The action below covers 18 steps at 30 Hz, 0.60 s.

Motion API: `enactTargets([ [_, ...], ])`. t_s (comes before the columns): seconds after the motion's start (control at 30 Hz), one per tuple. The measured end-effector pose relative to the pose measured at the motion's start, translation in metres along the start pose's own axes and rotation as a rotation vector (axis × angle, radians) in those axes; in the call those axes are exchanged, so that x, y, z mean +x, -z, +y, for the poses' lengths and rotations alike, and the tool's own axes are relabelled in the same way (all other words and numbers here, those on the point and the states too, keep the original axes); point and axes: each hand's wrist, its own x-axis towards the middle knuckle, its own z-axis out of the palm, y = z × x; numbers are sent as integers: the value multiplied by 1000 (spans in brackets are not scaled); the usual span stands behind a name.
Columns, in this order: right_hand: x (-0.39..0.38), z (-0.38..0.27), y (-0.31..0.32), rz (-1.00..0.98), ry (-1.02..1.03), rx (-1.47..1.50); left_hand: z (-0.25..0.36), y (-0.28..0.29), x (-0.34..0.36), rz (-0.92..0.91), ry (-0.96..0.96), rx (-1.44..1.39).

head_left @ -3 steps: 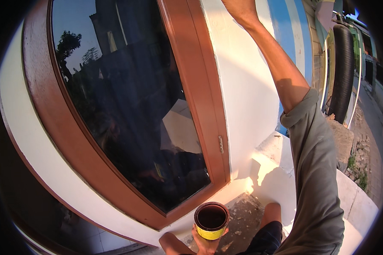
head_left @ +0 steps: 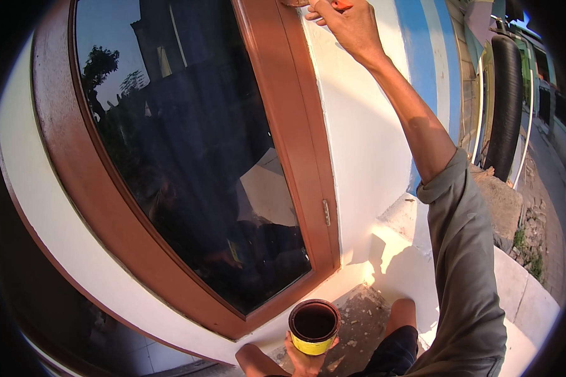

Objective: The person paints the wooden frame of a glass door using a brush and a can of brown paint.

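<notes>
Right hand (head_left: 349, 25) way up at the top edge, fingers curled tight round an orange handle (head_left: 342, 5), only a sliver of it showing, most likely a brush but head cut off by the edge so can't tell for sure. Knuckles sitting right against the upper end of the brown window frame (head_left: 295, 125), just where wood meets white wall (head_left: 365, 157). Bare forearm stretched up from the lower right, grey-green sleeve (head_left: 465, 270) rolled to about the elbow. Left hand (head_left: 308, 358) down at the bottom centre, wrapped round the base of a small yellow can (head_left: 314, 327), fingers cupping it from below, can upright, dark brown inside and round the rim, same sort of shade as the frame. Underneath, a rough speckled concrete ledge (head_left: 358, 320) with a bare knee (head_left: 402, 311) and dark shorts (head_left: 393, 355) resting on it. Big dark glass pane (head_left: 188, 157) filling the frame, reflecting sky, trees and a building. Small metal hinge (head_left: 326, 212) on the right upright of the frame. Further right, blue stripes (head_left: 421, 63) on the wall, then a black tyre (head_left: 504, 100) standing on end, well apart from both hands, and gravelly ground (head_left: 538, 213) beyond.
</notes>
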Motion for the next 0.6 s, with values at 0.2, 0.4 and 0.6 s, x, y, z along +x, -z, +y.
enactTargets([
  [0.2, -62, -30, 28, -191, -238, -39, -5, -5, -3, 100, -122, 268],
  [0.4, -37, -33, 36, -273, -305, -95, 14, -3, -9, 34, 68, -133],
  [0.6, 36, -19, 7, -117, -154, -96, 0, 10, 0, 88, -31, 22],
])
